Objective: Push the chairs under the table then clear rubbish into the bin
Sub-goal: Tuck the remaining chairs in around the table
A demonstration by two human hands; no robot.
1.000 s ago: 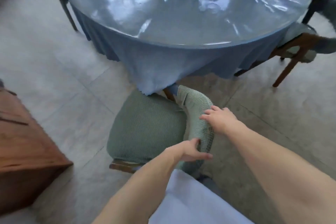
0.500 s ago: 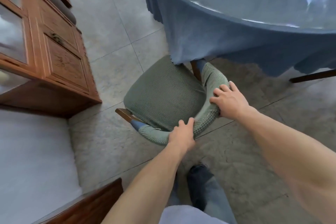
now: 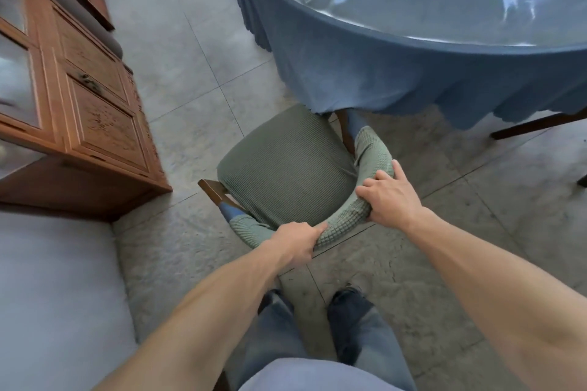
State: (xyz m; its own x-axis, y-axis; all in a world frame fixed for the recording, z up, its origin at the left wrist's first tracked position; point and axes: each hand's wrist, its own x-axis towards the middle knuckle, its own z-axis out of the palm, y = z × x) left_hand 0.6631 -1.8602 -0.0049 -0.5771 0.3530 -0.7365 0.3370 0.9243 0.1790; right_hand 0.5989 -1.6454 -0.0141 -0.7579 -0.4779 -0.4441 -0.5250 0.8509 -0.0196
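Observation:
A chair with a green knitted cover stands in front of me, its seat's far edge just under the hanging blue tablecloth. Both my hands grip its curved backrest. My left hand curls round the near middle of the backrest. My right hand wraps the backrest further right. The round table with a shiny clear cover over the blue cloth fills the upper right. No rubbish or bin is in view.
A wooden cabinet with glass doors stands at the left, close to the chair. A pale cushioned surface lies at lower left. A dark wooden leg of another chair shows at right under the cloth. My feet stand on grey tiles.
My view has swung left and down, bringing the cabinet and my feet into sight. Both hands have taken a firmer grip on the backrest, and the chair has turned relative to the table.

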